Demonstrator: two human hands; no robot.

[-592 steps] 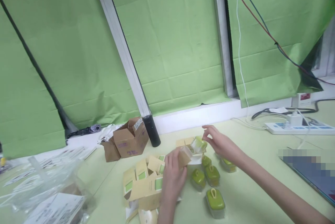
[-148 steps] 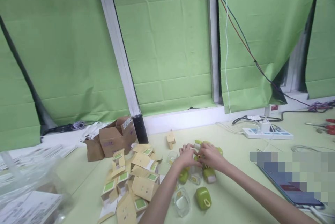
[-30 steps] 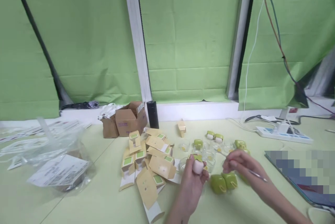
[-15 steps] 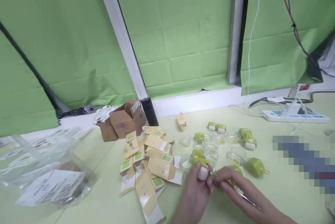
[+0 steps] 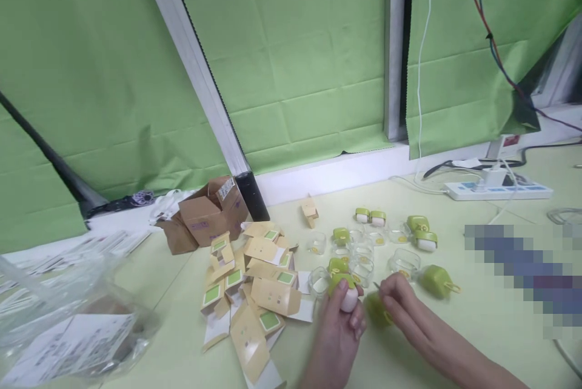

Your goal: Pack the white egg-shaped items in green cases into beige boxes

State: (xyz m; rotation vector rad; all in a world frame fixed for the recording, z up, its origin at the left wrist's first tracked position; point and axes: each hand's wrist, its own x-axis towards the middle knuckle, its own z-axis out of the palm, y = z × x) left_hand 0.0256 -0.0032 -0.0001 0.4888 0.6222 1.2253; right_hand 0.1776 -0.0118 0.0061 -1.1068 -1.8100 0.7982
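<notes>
Left hand (image 5: 337, 329) curled round a green-and-white case (image 5: 348, 299); right hand (image 5: 402, 305), three o'clock, pinches a thin tool (image 5: 377, 286); clear cups (image 5: 362, 266) already loose at one, that case seemingly unfinished.

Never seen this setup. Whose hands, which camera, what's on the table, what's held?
No machine: these are one person's bare hands. A single head-worn camera looks forward and down at them. The left hand holds a green-and-white piece. The right hand pinches a thin tool, mostly hidden by the fingers. On the table lie clear containers, more green pieces, a pile of opened cream boxes, a brown carton and a white power strip.
</notes>
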